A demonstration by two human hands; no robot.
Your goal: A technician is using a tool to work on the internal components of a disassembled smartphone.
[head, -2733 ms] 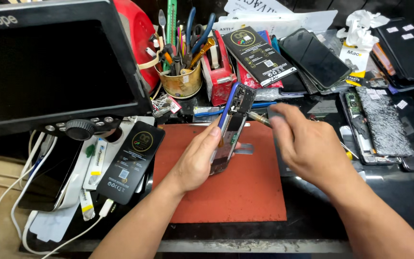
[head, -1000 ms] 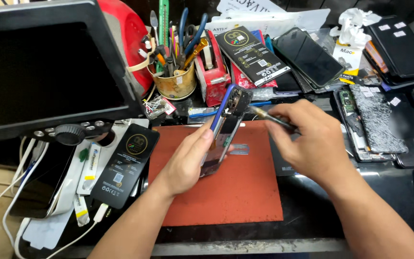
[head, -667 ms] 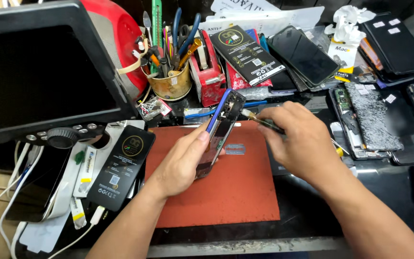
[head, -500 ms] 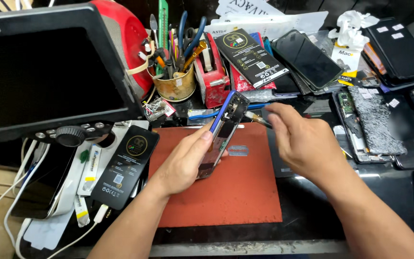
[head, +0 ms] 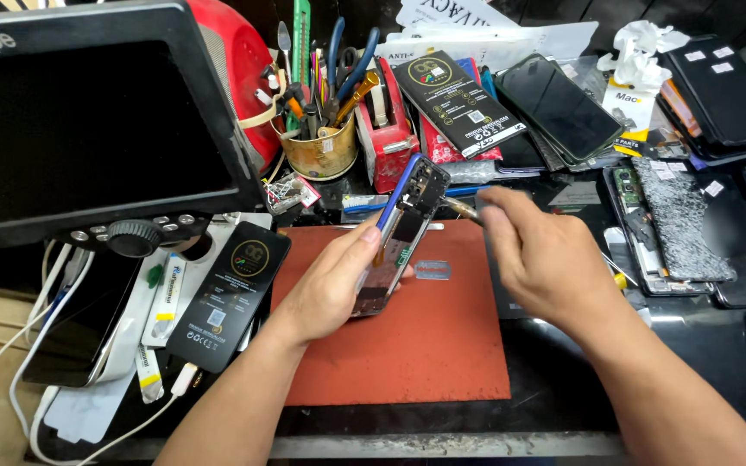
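Head view: left hand (head: pixel 334 289) grip clamped on opened blue-edged smartphone with back cover off (head: pixel 399 229), held tilted above red-brown rubber work mat (head: pixel 425 345) on table. Right hand (head: pixel 541 259) grip pinched together on thin metal-tipped tool (head: pixel 459 207), tip touching phone's upper end. Black flat battery box (head: pixel 230 293) lies just left of mat. Brass-coloured tin of pliers and tools (head: pixel 321 147) behind, beside red tape dispenser (head: pixel 386 129). Large black monitor (head: pixel 88 121) at left. Cracked phone screen (head: pixel 679 220) at right.
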